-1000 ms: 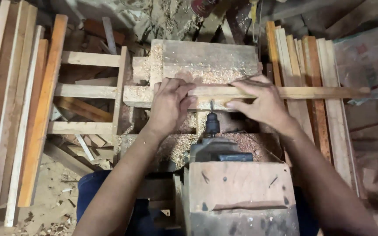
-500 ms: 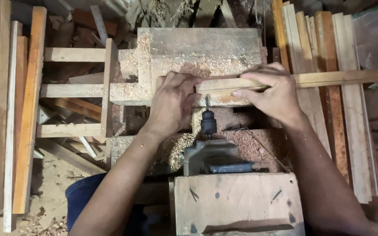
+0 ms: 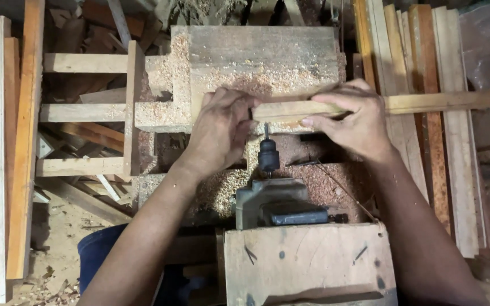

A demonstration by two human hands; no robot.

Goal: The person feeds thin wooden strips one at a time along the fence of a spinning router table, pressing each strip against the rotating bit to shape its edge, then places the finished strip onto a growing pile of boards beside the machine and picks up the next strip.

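A long wooden strip lies across a sawdust-covered wooden table, running off to the right. My left hand grips the strip's left end. My right hand holds the strip a little further right, fingers over its top. Between my hands, a horizontal drill chuck with its bit points at the strip's near edge. The chuck belongs to a grey motor unit mounted behind a wooden box.
Long planks lean at the left and right. A wooden frame of rails joins the table's left side. Sawdust covers the bench, and shavings lie on the floor at lower left.
The strip has shifted leftward with both hands on it. The view has drifted, so the machine sits lower and more central in the frame.
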